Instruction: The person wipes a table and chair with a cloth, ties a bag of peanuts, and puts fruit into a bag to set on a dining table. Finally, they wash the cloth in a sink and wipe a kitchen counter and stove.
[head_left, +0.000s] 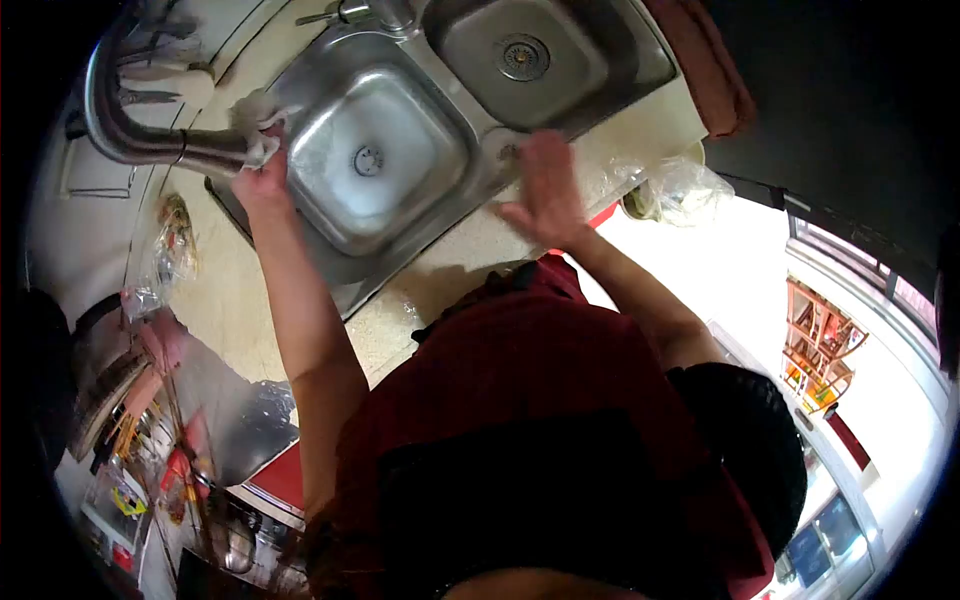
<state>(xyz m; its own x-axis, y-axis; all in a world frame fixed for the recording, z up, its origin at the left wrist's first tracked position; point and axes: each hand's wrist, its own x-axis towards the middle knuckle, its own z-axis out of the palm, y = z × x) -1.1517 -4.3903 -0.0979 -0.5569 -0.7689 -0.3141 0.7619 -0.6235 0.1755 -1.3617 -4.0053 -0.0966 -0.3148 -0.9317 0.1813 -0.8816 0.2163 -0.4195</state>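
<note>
My left hand [262, 178] is closed on a white cloth [258, 118] and presses it against the base of a curved metal faucet pipe [140, 140] at the left edge of a steel double sink [478, 128]. My right hand [545, 190] lies flat, fingers spread, on the speckled counter [235, 290] at the sink's near rim, holding nothing. Both basins look empty, each with a drain showing.
A dark red towel [705, 70] hangs over the counter's right end. A clear plastic bag [680, 188] sits at the counter's right corner. Another bag with contents [170, 245] lies at the left. Cluttered shelves [130, 440] fill the lower left.
</note>
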